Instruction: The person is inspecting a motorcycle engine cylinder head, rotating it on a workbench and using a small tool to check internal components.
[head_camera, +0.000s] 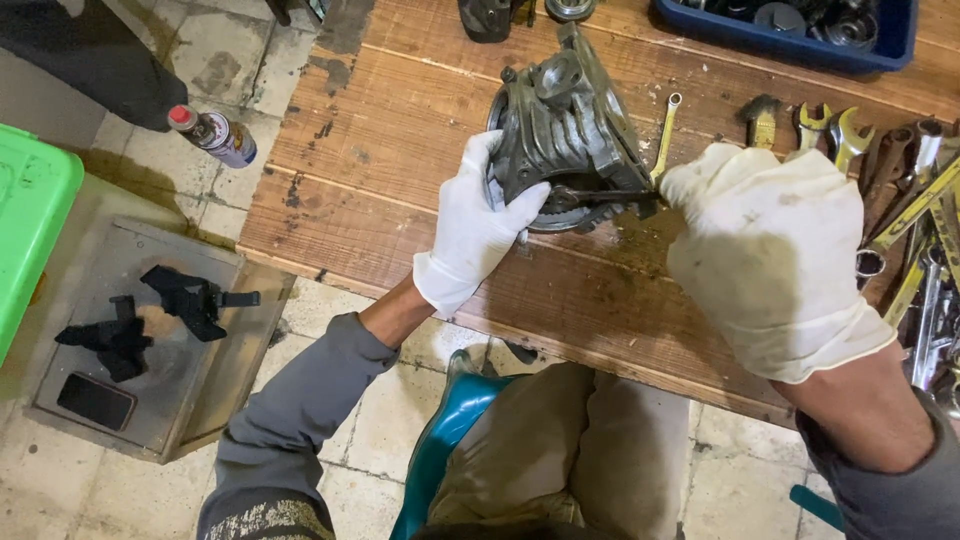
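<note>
On the worn wooden plank workbench (400, 150), near its front edge, a greasy grey ribbed cast-metal housing (565, 130) stands tilted; the left hand (478, 225), in a white glove, is wrapped around the housing's left lower flank, fingers pressed on the ribs; the right hand (775, 250), also white-gloved, is clenched around the handle of a dark tool (610, 203) whose far end lies against the housing's lower right side; the glove hides most of that handle, so the tool's kind cannot be told.

Just right of the housing a slim yellowish combination spanner (666, 135) lies flat, touching or nearly touching the right glove; further right of the housing a heap of assorted metal spanners (905, 190) crowds the bench up to the right hand; beyond the housing, at the bench's far side, a blue plastic tray (790, 45) holds dark round parts.

Left of the housing, off the bench, a red-capped spray can (215, 135) lies on the tiled floor; below it a grey metal box (150, 350) carries black plastic pieces (190, 298); a green plastic crate (30, 215) sits at the far left.
</note>
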